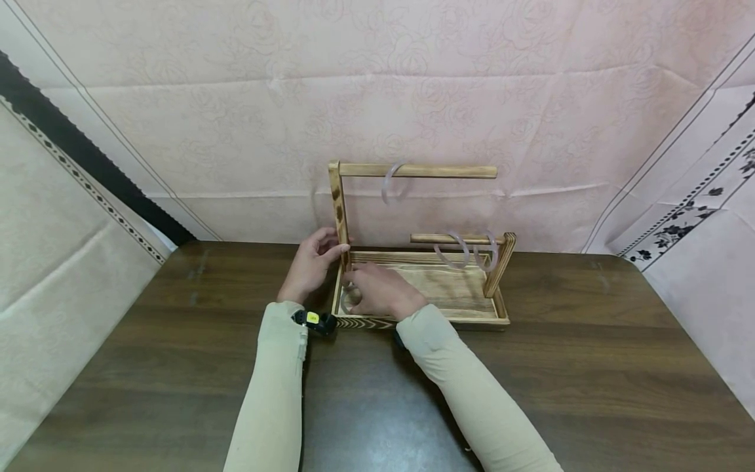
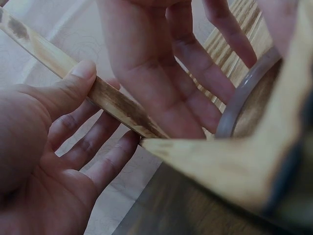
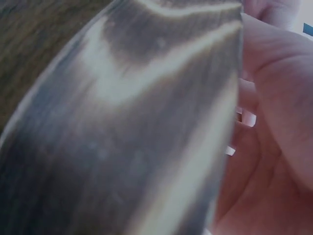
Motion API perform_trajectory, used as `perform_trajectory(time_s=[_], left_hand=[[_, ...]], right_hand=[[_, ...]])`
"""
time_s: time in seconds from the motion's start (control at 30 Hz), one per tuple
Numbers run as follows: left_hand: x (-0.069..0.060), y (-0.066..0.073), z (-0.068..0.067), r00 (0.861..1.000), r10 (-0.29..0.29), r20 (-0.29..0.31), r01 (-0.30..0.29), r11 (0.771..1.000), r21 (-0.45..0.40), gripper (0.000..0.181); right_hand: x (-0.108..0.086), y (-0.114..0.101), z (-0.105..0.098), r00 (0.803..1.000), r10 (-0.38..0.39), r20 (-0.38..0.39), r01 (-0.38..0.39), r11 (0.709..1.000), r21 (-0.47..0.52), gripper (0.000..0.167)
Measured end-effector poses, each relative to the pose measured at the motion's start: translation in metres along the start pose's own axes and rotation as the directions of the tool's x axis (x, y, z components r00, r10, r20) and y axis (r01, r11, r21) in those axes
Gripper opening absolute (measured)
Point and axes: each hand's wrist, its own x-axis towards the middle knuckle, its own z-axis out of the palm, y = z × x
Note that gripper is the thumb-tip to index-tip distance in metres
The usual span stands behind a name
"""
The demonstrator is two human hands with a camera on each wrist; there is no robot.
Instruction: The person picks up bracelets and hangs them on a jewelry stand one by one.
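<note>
My left hand [image 1: 312, 265] pinches the upright post [image 2: 115, 98] of a wooden bangle stand [image 1: 466, 319] between thumb and fingers, at the stand's left end. Reaching over the tray from the right, my right hand [image 1: 382, 288] has its fingertips at a pale translucent bangle [image 2: 244, 93] beside the foot of that post. Part of this bangle is hidden by the hand and by the tray wall. One bangle [image 1: 387, 183] hangs on the upper bar [image 1: 445, 172]. On the lower bar [image 1: 426, 238] hang two more, a left one [image 1: 466, 252] and a right one [image 1: 494, 252].
The stand's right post [image 1: 498, 275] leans outward from the tray. Underneath is a dark brown wooden table [image 1: 189, 367]. A pale patterned cloth [image 1: 265, 131] hangs close behind the stand. The dark grained tray wall [image 3: 137, 147] fills much of the right wrist view.
</note>
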Motion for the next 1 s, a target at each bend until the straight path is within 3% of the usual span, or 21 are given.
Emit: perform_trajectory(time_s=[0.27, 0.47, 0.73, 0.83, 0.87, 1.0], left_hand=[[0.0, -0.001, 0.0, 1.0, 0.009, 0.004, -0.009, 1.0, -0.027, 0.033], [0.0, 0.001, -0.001, 1.0, -0.014, 0.016, 0.015, 0.999, -0.034, 0.036], [-0.012, 0.031, -0.003, 0.999, -0.02, 0.03, 0.02, 1.0, -0.01, 0.034], [-0.015, 0.036, -0.003, 0.999, -0.015, 0.03, 0.016, 1.0, -0.012, 0.033], [-0.015, 0.036, -0.003, 0.999, -0.015, 0.029, 0.015, 1.0, -0.016, 0.033], [-0.005, 0.013, -0.001, 1.0, 0.006, 0.018, -0.006, 1.0, -0.024, 0.034]], right_hand=[[-0.004, -0.001, -0.005, 0.999, 0.024, 0.048, -0.024, 1.0, -0.016, 0.039], [-0.005, 0.0, -0.005, 0.999, 0.001, 0.047, 0.0, 1.0, -0.025, 0.032], [-0.006, 0.002, -0.006, 0.998, -0.017, 0.065, 0.02, 0.999, -0.039, 0.036], [-0.006, 0.003, -0.006, 0.997, -0.037, 0.062, 0.038, 0.999, -0.019, 0.038], [-0.006, 0.003, -0.007, 0.997, -0.043, 0.06, 0.044, 0.999, -0.012, 0.039], [-0.006, 0.004, -0.007, 0.997, -0.058, 0.045, 0.058, 0.998, -0.008, 0.04]])
